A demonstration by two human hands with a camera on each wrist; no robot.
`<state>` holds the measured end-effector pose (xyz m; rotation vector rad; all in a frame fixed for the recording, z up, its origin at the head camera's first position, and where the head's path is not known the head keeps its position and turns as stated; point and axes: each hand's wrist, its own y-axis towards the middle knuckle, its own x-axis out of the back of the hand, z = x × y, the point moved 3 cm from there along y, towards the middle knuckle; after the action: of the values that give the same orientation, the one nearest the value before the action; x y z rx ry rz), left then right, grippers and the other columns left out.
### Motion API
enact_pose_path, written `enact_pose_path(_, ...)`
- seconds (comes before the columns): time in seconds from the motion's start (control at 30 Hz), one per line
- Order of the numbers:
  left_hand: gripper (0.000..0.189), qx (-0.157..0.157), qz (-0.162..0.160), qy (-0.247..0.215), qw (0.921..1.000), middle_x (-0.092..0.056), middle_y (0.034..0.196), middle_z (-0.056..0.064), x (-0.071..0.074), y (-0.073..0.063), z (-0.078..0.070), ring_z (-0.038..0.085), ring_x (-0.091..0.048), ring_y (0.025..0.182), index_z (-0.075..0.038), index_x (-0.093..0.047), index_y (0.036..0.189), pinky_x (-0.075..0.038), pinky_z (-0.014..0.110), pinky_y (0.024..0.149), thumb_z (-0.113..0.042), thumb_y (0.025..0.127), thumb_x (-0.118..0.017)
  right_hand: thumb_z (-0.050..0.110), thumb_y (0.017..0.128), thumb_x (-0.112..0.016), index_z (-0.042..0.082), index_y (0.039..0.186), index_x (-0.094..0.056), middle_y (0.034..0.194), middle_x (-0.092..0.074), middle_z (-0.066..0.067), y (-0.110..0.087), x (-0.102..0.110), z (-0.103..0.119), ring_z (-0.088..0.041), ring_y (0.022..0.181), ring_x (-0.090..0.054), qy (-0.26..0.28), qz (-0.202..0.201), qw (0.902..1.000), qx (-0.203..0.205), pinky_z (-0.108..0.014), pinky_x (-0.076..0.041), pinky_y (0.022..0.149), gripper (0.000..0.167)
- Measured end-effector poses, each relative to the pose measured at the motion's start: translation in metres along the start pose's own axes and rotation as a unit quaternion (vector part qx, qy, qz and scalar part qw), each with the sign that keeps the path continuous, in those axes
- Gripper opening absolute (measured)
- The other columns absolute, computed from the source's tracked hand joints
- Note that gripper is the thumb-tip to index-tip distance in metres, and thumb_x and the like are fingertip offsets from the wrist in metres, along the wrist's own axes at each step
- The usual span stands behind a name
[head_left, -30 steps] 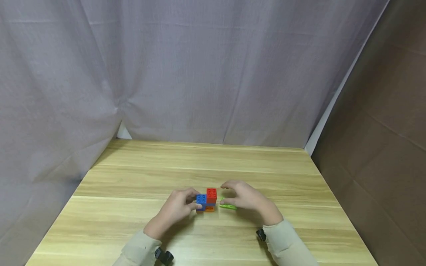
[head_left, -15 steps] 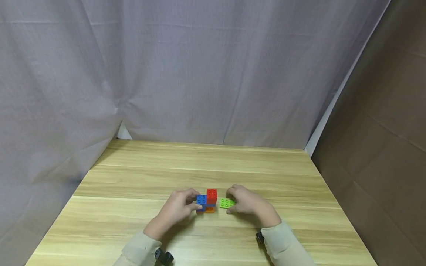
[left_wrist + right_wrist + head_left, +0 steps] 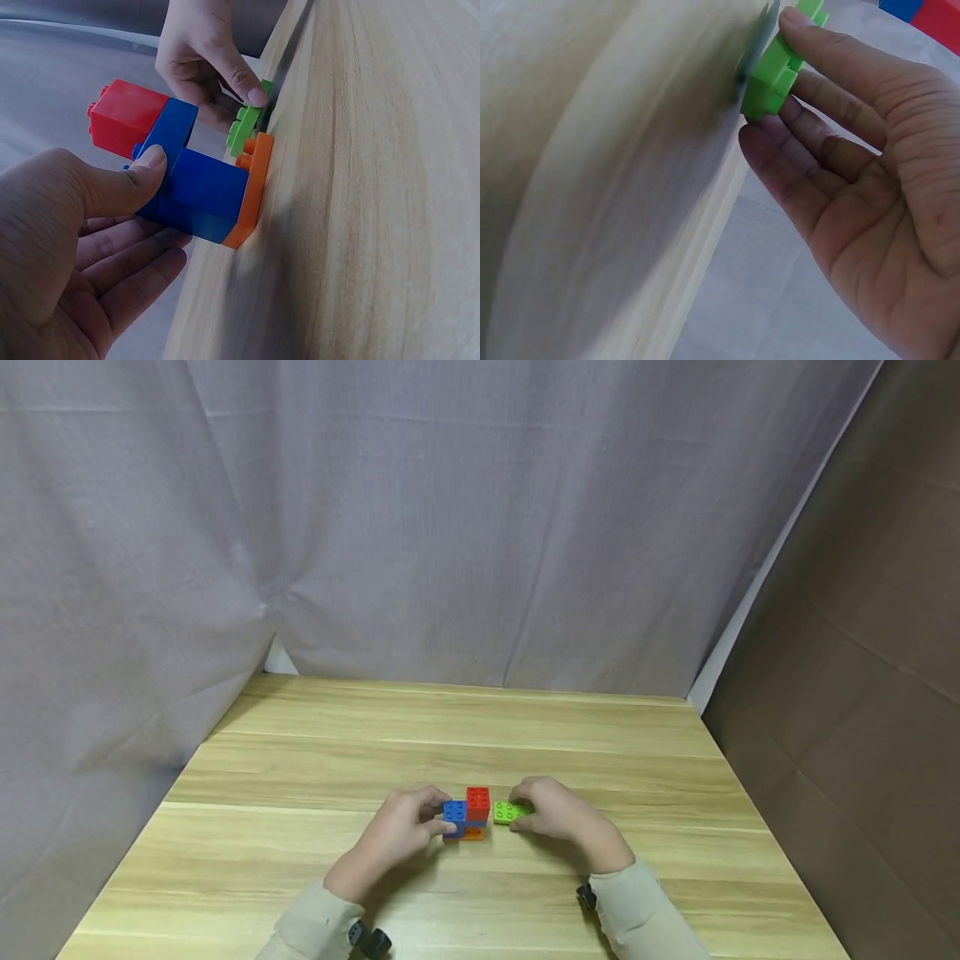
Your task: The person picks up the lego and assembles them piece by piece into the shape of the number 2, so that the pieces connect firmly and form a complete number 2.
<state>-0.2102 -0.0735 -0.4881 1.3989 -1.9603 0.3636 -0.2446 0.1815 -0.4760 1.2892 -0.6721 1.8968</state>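
Toy building bricks are stacked into one block just beyond the middle of the near table half. An orange plate brick [image 3: 473, 833] forms its base, a blue brick [image 3: 204, 191] sits over that, and a red brick [image 3: 477, 803] tops the right side on a thin blue layer [image 3: 174, 124]. My left hand [image 3: 401, 827] grips the stack's left side, thumb against the blue part. To the right lies a flat green studded brick [image 3: 506, 812]; my right hand [image 3: 558, 814] pinches its right end between thumb and fingers. In the head view a narrow gap separates green brick and stack.
Everything rests on a light wood-grain table [image 3: 300, 768]. A grey cloth [image 3: 450, 527] hangs behind and on the left, and a brown cloth panel [image 3: 862, 652] stands along the right. Small dark wrist cameras [image 3: 370, 938] sit at both cuffs.
The green brick has gone from tilted under my right hand to lying flat, then slid slightly closer to the stack. My right fingers have drawn back to its right end. The left hand holds still.
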Motion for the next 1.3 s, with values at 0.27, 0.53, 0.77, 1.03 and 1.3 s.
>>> enact_pose_path(0.27,0.031,-0.007,-0.002,-0.005,1.0000,-0.075,0.106,-0.001,0.001,0.000,-0.001,0.017,-0.072,0.095,-0.014,-0.070,0.114,-0.058,0.037,0.088,-0.029,0.088,-0.079,0.027,0.082,-0.085,0.007,0.109,-0.072,0.101,-0.069,0.002,0.001,0.001,-0.001,-0.011,0.091,-0.063,0.014,-0.012,0.9998,0.004,-0.033,-0.056,0.084,0.035)
enact_pose_path(0.53,0.031,-0.005,-0.001,-0.004,1.0000,-0.075,0.106,-0.001,0.001,0.000,0.000,0.017,-0.072,0.095,-0.014,-0.070,0.114,-0.058,0.037,0.088,-0.029,0.088,-0.079,0.026,0.081,-0.085,0.010,0.107,-0.072,0.099,-0.069,0.005,0.001,0.003,0.001,-0.007,0.089,-0.061,0.020,-0.029,0.9992,0.021,-0.031,-0.055,0.082,0.033)
enact_pose_path(0.77,0.031,-0.007,-0.003,-0.006,1.0000,-0.075,0.106,-0.001,0.001,0.000,0.001,0.016,-0.072,0.095,-0.014,-0.070,0.114,-0.058,0.036,0.087,-0.029,0.088,-0.079,0.023,0.082,-0.084,0.010,0.108,-0.072,0.100,-0.069,0.004,0.000,0.008,0.005,-0.008,0.088,-0.061,0.030,-0.038,0.9980,0.042,-0.030,-0.055,0.081,0.031)
enact_pose_path(1.03,0.030,-0.012,-0.005,-0.008,0.9999,-0.075,0.104,-0.002,0.000,0.000,0.002,0.014,-0.072,0.094,-0.015,-0.071,0.112,-0.059,0.035,0.086,-0.029,0.088,-0.079,0.025,0.083,-0.084,0.011,0.108,-0.072,0.101,-0.070,0.005,0.001,0.010,0.008,-0.006,0.089,-0.061,0.026,-0.042,0.9976,0.048,-0.030,-0.055,0.082,0.031)
enact_pose_path(1.3,0.030,-0.009,-0.003,-0.009,0.9999,-0.075,0.104,-0.002,0.000,0.000,0.001,0.014,-0.072,0.094,-0.015,-0.071,0.113,-0.059,0.035,0.086,-0.030,0.088,-0.079,0.026,0.083,-0.084,0.011,0.110,-0.072,0.102,-0.069,0.005,0.001,0.012,0.010,-0.007,0.089,-0.061,0.028,-0.041,0.9978,0.044,-0.029,-0.055,0.081,0.033)
